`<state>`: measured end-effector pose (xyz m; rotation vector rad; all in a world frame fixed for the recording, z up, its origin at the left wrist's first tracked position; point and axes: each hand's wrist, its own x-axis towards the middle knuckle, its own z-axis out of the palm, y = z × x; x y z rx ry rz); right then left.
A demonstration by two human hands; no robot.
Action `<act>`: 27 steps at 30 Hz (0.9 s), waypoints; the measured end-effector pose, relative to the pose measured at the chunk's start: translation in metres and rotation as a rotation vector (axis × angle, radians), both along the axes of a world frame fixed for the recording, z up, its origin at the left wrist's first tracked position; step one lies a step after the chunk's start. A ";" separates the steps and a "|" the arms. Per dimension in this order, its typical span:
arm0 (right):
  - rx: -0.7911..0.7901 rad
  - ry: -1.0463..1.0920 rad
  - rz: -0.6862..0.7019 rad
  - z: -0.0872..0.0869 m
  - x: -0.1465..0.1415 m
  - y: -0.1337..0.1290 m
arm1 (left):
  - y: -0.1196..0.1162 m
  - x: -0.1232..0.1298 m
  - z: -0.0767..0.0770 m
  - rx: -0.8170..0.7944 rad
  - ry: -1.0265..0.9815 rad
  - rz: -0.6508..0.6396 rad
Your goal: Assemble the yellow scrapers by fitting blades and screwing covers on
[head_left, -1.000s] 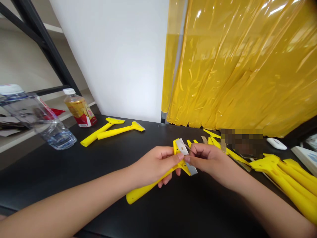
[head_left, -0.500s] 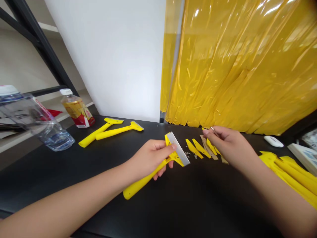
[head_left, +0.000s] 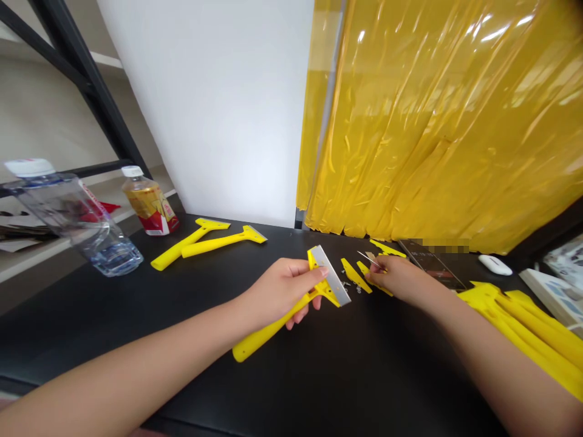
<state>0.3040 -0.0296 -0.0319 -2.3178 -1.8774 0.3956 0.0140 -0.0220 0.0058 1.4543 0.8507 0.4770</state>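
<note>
My left hand is closed around a yellow scraper, its thumb pressing on the flat metal blade at the head. A thin metal rod, perhaps a screwdriver shaft, sticks out of my closed right hand. The fingertips of that hand are down at the small yellow cover plates and partly hide them; whether they grip one I cannot tell. One yellow cover plate lies just left of them, beside several tiny metal screws and nuts.
Two yellow scrapers lie at the back left, near a drink bottle and a clear water bottle. More yellow handles, a white case and a dark phone-like slab are on the right. Yellow film hangs behind.
My right hand has come down and slightly left onto the small yellow plates, with the metal rod now pointing left. The dark slab has come into sight behind it. My left hand keeps its hold.
</note>
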 end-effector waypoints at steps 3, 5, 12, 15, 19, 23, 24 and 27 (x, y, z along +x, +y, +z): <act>-0.006 0.003 -0.010 -0.003 0.003 0.002 | 0.000 0.000 0.001 -0.014 -0.006 -0.008; -0.006 -0.001 -0.019 -0.003 0.003 0.002 | 0.000 0.001 0.001 -0.023 0.000 -0.005; 0.000 0.012 -0.006 0.002 -0.001 -0.002 | 0.002 0.001 -0.001 -0.024 0.022 0.005; 0.024 0.068 -0.016 0.000 0.001 -0.001 | 0.004 0.000 -0.004 0.002 0.016 -0.006; 0.070 0.181 -0.045 0.006 0.004 -0.003 | 0.004 -0.001 -0.006 0.010 0.003 -0.014; 0.160 0.404 -0.038 0.027 -0.012 -0.018 | 0.003 0.001 -0.004 0.001 0.017 -0.005; 0.222 0.575 -0.004 0.031 -0.020 -0.023 | 0.002 0.001 -0.003 -0.001 0.021 -0.003; 0.271 0.993 0.127 0.036 -0.048 -0.037 | 0.000 0.003 -0.002 -0.008 0.027 -0.010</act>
